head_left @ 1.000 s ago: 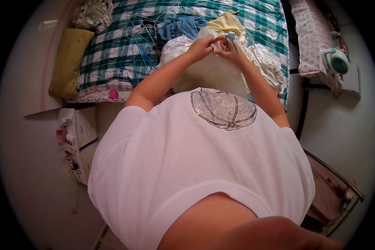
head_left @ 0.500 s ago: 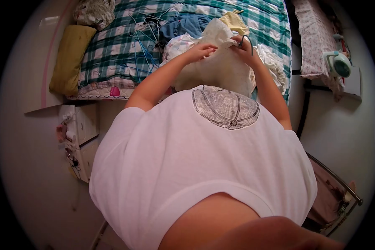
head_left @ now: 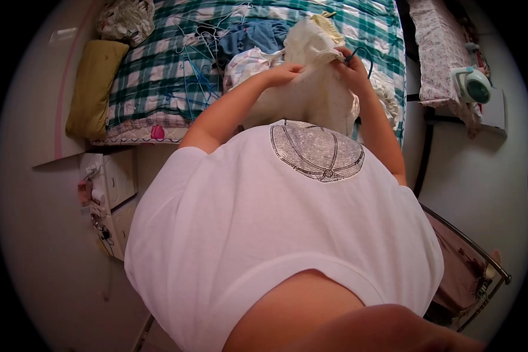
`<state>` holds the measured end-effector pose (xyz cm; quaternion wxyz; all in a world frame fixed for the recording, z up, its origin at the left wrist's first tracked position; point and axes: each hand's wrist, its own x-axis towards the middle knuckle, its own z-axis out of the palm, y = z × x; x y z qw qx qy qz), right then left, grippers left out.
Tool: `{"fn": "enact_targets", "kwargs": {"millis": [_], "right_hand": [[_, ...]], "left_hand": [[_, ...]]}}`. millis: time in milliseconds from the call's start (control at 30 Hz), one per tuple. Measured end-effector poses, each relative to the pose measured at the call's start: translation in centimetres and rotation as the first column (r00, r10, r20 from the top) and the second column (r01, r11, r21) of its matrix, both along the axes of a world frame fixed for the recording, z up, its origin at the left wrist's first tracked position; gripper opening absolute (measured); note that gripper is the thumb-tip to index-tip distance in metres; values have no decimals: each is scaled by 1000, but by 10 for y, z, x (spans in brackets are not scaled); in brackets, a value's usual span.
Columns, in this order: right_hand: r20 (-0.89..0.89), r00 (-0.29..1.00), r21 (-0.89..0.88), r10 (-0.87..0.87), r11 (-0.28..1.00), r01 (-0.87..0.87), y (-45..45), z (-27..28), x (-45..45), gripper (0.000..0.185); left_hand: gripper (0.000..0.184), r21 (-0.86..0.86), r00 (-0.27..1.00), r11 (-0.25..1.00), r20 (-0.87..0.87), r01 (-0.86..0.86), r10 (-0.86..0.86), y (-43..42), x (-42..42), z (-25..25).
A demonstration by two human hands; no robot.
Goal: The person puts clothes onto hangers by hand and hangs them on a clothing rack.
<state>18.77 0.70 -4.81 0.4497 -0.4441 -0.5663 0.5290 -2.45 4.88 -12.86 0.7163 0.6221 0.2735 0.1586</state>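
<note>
Between my hands hangs a cream-white garment (head_left: 314, 88), its lower part draped toward my body. My left hand (head_left: 284, 74) is closed on the garment's left side, fingers partly hidden by the cloth. On the other side, my right hand (head_left: 353, 71) grips the garment's upper edge together with a dark blue clothes hanger (head_left: 368, 61), whose curved end sticks out past the fingers. Just beyond lie a yellow cloth (head_left: 328, 28), a blue garment (head_left: 255, 36) and a white patterned cloth (head_left: 249, 64) on the bed.
Several loose hangers (head_left: 196, 73) lie tangled on the green plaid bedspread (head_left: 146, 70), left of the clothes. White ruffled cloth (head_left: 386, 94) is at the bed's right. An olive pillow (head_left: 97, 88) sits at the left edge. A small fan (head_left: 474, 87) stands at the right.
My left hand's fingers have closed onto the garment. My right hand has shifted slightly right, and the hanger has turned, showing more of its curve.
</note>
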Motion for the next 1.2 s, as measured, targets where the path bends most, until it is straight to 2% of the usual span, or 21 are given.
{"fn": "enact_targets", "kwargs": {"millis": [67,100,200,300,400,500,600,700,800,900,967,1000,1033,1100,1200], "right_hand": [[17,1000,-69,7,998,-5,5,-6,13,24],[75,997,-21,18,1000,-17,3,-1,13,23],[208,977,71,-38,997,23,1,2,14,21],[84,995,1,-60,998,60,3,-5,19,22],[31,997,50,-69,996,67,0,1,15,23],[90,995,157,-48,987,34,0,14,10,23],[178,984,142,-13,990,-13,-2,25,7,21],[109,994,114,3,993,-16,0,19,8,20],[296,955,215,-31,976,-35,1,21,11,20],[136,988,176,-79,983,54,1,15,12,21],[23,996,175,-84,981,79,3,15,20,21],[-34,996,174,-86,981,91,4,16,24,20],[27,987,158,-159,976,152,2,20,25,18],[135,976,198,-169,970,140,-2,21,31,17],[203,959,210,-199,965,156,-4,12,45,16]], "left_hand": [[31,62,999,998,-33,-6,8,12,-9,-4],[29,92,999,996,-50,-9,13,16,-13,-4],[26,291,977,937,-144,193,-156,23,-23,-2],[30,64,867,987,-489,149,-99,-2,-20,55],[40,-190,918,980,-374,60,-129,11,-14,7],[47,124,932,958,-290,260,-216,12,-3,-7],[49,156,819,907,-509,391,-265,15,7,8],[48,256,836,843,-434,473,-337,13,2,-6],[48,202,853,887,-427,415,-302,13,4,-22],[38,232,615,843,-776,485,-140,17,2,24],[33,241,643,927,-766,287,1,28,-13,12],[31,204,727,977,-681,65,93,35,-23,-4],[29,135,789,981,-583,-139,192,42,-33,-14],[25,-34,828,890,-383,-455,409,44,-46,-15],[23,-182,781,760,-173,-624,600,37,-47,14]]}}
